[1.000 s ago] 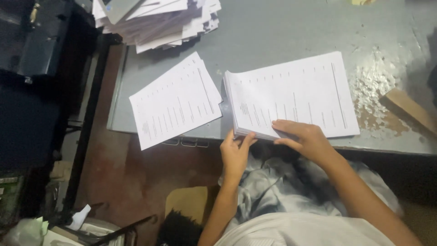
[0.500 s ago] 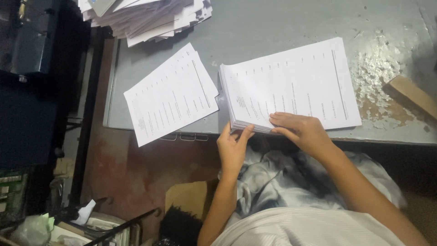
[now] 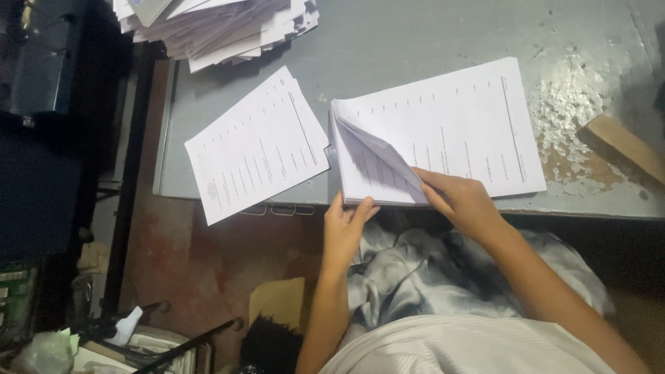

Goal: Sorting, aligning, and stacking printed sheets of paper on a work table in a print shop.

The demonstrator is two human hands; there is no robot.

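Grey and scuffed, the bench [image 3: 415, 41] carries a thick paper stack [image 3: 457, 118] at its near edge. A sheet is pinched up by the right hand [image 3: 460, 201]; the stack's corner is steadied by the left hand [image 3: 346, 225], fingers loosely curled. Pages could be creased or slid off. Left of the stack lie loose sheets [image 3: 256, 145], overhanging; right, a wooden block [image 3: 620, 145].
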